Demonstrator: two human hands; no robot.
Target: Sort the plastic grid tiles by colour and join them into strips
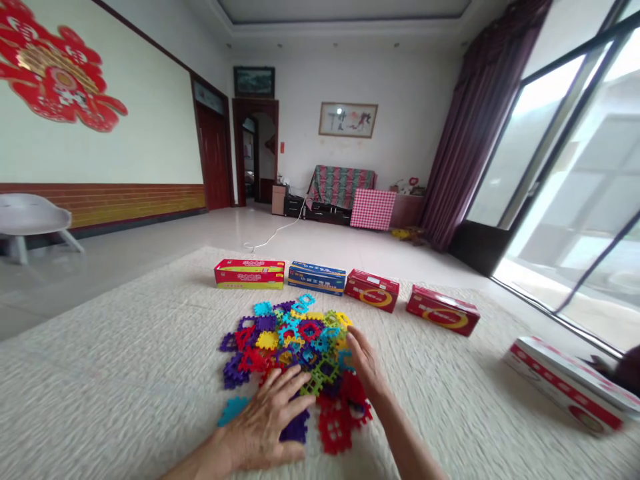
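A heap of coloured interlocking plastic tiles (295, 340), purple, red, yellow, blue and green, lies on a cream carpet (125, 387). My left hand (267, 420) lies flat on the near edge of the heap with fingers spread, over purple and green pieces. My right hand (364, 363) rests on the heap's right side, fingers stretched toward the yellow and blue tiles. Neither hand grips a piece.
Behind the heap stand a red and yellow box (249, 274), a blue box (317, 277) and two red boxes (373, 290) (443, 311). Another red and white box (570, 385) lies at the right. A white chair (30, 217) is at the left, glass doors at the right.
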